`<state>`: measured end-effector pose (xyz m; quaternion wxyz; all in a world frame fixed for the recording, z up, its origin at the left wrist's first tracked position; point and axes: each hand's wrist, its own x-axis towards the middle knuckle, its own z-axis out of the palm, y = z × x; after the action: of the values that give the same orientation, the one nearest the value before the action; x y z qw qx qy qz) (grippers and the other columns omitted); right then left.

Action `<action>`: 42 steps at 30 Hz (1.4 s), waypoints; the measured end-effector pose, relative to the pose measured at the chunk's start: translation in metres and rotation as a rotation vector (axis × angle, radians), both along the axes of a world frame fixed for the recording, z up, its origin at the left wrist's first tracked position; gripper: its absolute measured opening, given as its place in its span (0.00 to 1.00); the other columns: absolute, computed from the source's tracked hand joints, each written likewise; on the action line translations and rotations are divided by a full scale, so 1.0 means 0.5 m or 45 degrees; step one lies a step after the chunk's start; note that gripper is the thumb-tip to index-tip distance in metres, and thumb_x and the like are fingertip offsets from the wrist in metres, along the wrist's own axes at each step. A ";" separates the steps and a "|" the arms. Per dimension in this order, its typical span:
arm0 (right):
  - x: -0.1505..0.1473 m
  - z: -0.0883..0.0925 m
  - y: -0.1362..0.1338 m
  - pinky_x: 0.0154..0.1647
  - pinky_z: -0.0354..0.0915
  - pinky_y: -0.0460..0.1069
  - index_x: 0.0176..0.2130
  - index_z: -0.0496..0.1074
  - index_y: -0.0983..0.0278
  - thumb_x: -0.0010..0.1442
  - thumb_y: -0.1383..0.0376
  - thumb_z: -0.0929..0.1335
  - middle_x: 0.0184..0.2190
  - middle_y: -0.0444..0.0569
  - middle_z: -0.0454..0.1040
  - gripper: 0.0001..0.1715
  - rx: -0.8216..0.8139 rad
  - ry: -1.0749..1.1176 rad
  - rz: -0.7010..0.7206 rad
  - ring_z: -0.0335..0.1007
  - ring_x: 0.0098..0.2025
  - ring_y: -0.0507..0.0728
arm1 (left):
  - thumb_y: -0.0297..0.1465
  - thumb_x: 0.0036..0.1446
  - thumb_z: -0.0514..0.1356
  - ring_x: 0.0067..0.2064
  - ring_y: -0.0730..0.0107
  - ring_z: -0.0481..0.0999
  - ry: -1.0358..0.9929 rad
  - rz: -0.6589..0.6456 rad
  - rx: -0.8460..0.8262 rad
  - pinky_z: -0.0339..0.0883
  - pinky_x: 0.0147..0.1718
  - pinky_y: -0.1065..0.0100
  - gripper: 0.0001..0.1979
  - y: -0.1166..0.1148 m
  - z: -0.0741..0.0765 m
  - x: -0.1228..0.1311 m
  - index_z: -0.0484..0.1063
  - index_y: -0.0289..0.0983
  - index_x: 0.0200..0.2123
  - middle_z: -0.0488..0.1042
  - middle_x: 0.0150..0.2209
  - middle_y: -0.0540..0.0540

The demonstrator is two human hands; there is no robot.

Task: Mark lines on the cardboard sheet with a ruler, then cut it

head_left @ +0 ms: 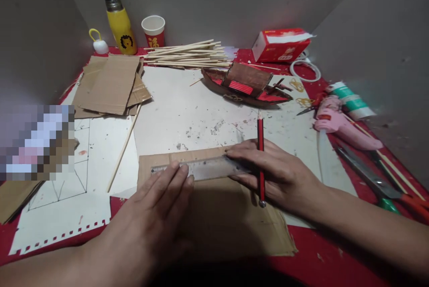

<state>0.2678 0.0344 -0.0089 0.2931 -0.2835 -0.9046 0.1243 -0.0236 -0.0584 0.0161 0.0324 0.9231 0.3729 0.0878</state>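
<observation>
A clear ruler [206, 167] lies across the upper part of a brown cardboard sheet [231, 229]. My left hand [156, 206] rests with stretched fingers, their tips touching the ruler's left half. My right hand [278, 168] pinches the ruler's right end between thumb and fingers. Tucked in that same hand is a red and black pencil [260, 157], its tip pointing away from me. Beyond the cardboard sits a small brown model boat [246, 85] with red inside and a curved roof.
Cardboard pieces [107, 83] and bamboo sticks [187, 56] lie at the back, near a yellow bottle [121, 27], a paper cup [153, 30] and a red tissue pack [281, 45]. At right are a pink glue gun [345, 128] and scissors [372, 179]. A drawn sheet [67, 220] lies left.
</observation>
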 end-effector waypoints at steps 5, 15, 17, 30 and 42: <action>0.036 -0.009 -0.018 0.49 0.75 0.58 0.56 0.68 0.64 0.63 0.69 0.71 0.46 0.57 0.78 0.22 0.023 -0.032 -0.031 0.74 0.52 0.63 | 0.43 0.51 0.69 0.66 0.37 0.63 0.098 -0.049 0.038 0.72 0.55 0.46 0.45 0.017 -0.015 0.002 0.61 0.20 0.64 0.63 0.66 0.25; 0.059 -0.009 -0.028 0.45 0.76 0.54 0.54 0.69 0.63 0.62 0.74 0.70 0.41 0.53 0.79 0.22 0.022 -0.020 -0.120 0.75 0.47 0.59 | 0.51 0.50 0.64 0.62 0.44 0.70 0.181 -0.108 0.265 0.73 0.53 0.56 0.45 0.028 -0.024 -0.005 0.65 0.25 0.62 0.67 0.64 0.29; 0.060 -0.009 -0.026 0.46 0.76 0.54 0.53 0.69 0.64 0.62 0.74 0.70 0.40 0.53 0.79 0.21 0.025 -0.021 -0.130 0.75 0.46 0.58 | 0.51 0.52 0.62 0.63 0.45 0.69 0.147 -0.105 0.279 0.71 0.55 0.57 0.44 0.028 -0.033 -0.008 0.64 0.25 0.63 0.66 0.64 0.30; 0.055 -0.006 -0.017 0.43 0.77 0.54 0.53 0.70 0.61 0.62 0.72 0.71 0.39 0.52 0.79 0.20 0.013 0.014 -0.147 0.77 0.45 0.59 | 0.51 0.53 0.62 0.63 0.45 0.68 0.060 -0.095 0.260 0.69 0.55 0.58 0.43 0.035 -0.043 -0.006 0.65 0.25 0.63 0.68 0.63 0.30; 0.060 -0.026 -0.041 0.45 0.78 0.61 0.56 0.72 0.53 0.63 0.69 0.70 0.42 0.51 0.79 0.23 -0.025 0.006 -0.236 0.78 0.45 0.65 | 0.54 0.61 0.56 0.66 0.46 0.63 0.066 -0.003 0.074 0.59 0.63 0.54 0.42 0.013 -0.029 0.012 0.62 0.23 0.63 0.66 0.64 0.29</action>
<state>0.2980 0.0140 -0.0220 0.3027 -0.3687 -0.8725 0.1062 -0.0176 -0.0521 0.0015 -0.0041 0.9261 0.3698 0.0747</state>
